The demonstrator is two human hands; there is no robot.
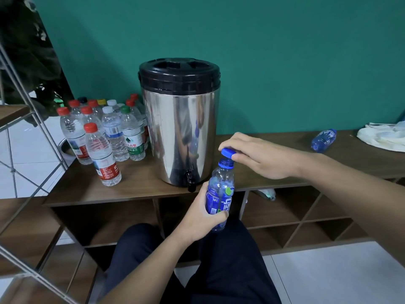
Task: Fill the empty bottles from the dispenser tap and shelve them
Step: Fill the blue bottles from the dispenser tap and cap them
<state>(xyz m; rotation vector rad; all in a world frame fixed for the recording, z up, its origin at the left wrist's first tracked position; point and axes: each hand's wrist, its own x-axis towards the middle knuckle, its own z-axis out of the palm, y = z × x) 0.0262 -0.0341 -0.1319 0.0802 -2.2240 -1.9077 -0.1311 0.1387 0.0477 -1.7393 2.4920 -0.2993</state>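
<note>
Blue bottle (219, 198) uncapped, gripped by left hand (202, 213), right hand (258, 159) fingers pinching blue cap (228, 152).

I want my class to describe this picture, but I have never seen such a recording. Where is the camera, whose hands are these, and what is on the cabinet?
The single picture comes from a camera worn on a person's head, looking down at their own hands. The left hand grips a blue bottle. The right hand holds its blue cap just above the open neck. On the wooden cabinet top stand a steel dispenser with a black tap, a cluster of capped clear bottles, and a second blue bottle lying down.
</note>
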